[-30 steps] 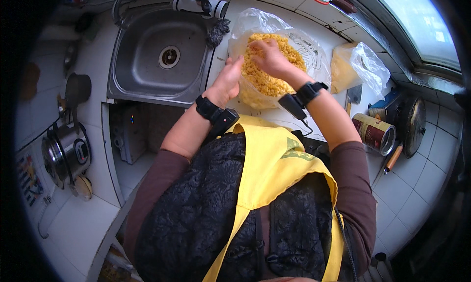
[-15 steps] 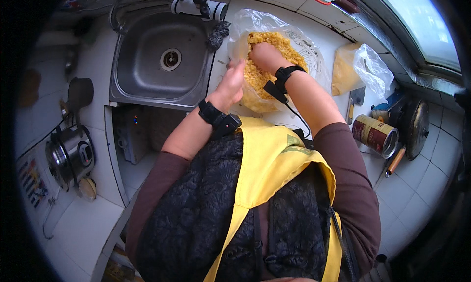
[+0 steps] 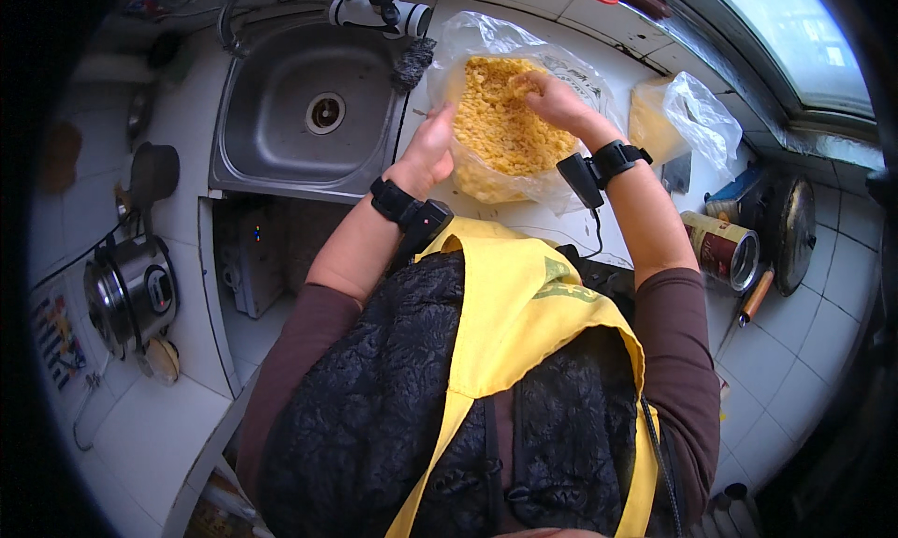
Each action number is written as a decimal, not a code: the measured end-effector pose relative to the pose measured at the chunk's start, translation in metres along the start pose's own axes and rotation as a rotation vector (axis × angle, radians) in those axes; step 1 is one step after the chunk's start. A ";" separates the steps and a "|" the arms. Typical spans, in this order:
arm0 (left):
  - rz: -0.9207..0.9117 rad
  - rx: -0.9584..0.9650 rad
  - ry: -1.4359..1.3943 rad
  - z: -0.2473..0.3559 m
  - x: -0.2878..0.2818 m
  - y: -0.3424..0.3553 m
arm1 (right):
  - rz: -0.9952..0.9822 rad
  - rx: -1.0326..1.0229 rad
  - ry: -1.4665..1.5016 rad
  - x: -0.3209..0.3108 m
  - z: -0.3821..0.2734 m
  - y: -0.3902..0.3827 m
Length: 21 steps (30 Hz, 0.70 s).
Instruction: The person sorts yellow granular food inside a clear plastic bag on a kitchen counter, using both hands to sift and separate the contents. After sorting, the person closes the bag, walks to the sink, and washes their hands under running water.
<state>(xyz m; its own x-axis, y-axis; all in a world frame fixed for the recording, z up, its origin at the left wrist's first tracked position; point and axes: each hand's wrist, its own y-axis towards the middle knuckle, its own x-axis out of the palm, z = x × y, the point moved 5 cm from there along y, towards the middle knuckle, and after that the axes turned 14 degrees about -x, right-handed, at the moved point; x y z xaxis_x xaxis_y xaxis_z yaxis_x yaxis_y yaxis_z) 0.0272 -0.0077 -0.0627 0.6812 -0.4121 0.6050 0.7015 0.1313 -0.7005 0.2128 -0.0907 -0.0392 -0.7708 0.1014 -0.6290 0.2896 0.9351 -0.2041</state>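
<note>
Clear plastic bag [image 3: 482,33] sits on the white worktop [image 3: 547,223], just right of the steel sink [image 3: 281,154], mouth spread wide, crumbly yellow food [image 3: 505,131] filling most of it. Left hand [image 3: 430,150] is up against the bag's left side, fingers together and pointing away from the body, thumb side toward the food; can't tell if it's pinching the film or just bracing it. Right hand [image 3: 554,103] is at the upper right of the food, fingers part-curled with the tips at the crumbs; some crumbs look to be at the fingertips, but it's too small to say how much is gripped, if any. Both wrists carry a black strapped unit, the right one [image 3: 608,164] with a cable running down from it. Second bag [image 3: 659,117], clear film with yellowish contents, lies to the right of the first. Below it a flat metal blade [image 3: 677,171] is partly visible. Farther right: a tin [image 3: 725,248] on its side, open end facing right, with a dark round lid [image 3: 795,239] beyond it and a wooden handle [image 3: 757,297] below. Dark scrubber [image 3: 412,64] is at the sink's right rim, below the black-and-white tap unit [image 3: 382,12]. Wearer has a yellow apron [image 3: 524,304] over black quilting.
</note>
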 end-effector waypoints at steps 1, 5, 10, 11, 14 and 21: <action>-0.003 -0.004 0.003 0.000 0.000 0.000 | 0.003 0.007 0.059 0.000 -0.002 0.002; 0.006 -0.013 0.004 -0.001 -0.003 0.004 | 0.041 -0.190 -0.443 0.022 -0.021 0.012; -0.039 -0.020 -0.026 -0.001 -0.002 0.010 | -0.093 -0.109 -0.452 0.057 -0.007 0.014; -0.031 -0.023 -0.029 -0.002 -0.003 0.012 | -0.115 -0.115 -0.439 0.059 -0.004 0.015; -0.044 -0.002 -0.043 0.001 -0.004 0.018 | -0.169 -0.092 -0.320 0.061 0.002 0.016; -0.092 0.013 -0.029 -0.003 -0.010 0.020 | -0.078 -0.066 -0.317 0.045 0.000 0.011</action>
<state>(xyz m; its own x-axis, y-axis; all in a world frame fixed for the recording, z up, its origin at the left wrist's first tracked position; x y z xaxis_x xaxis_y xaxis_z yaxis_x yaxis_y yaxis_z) 0.0339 -0.0036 -0.0837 0.6192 -0.3971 0.6774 0.7641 0.1060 -0.6364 0.1811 -0.0758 -0.0702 -0.5711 -0.0727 -0.8177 0.1913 0.9569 -0.2186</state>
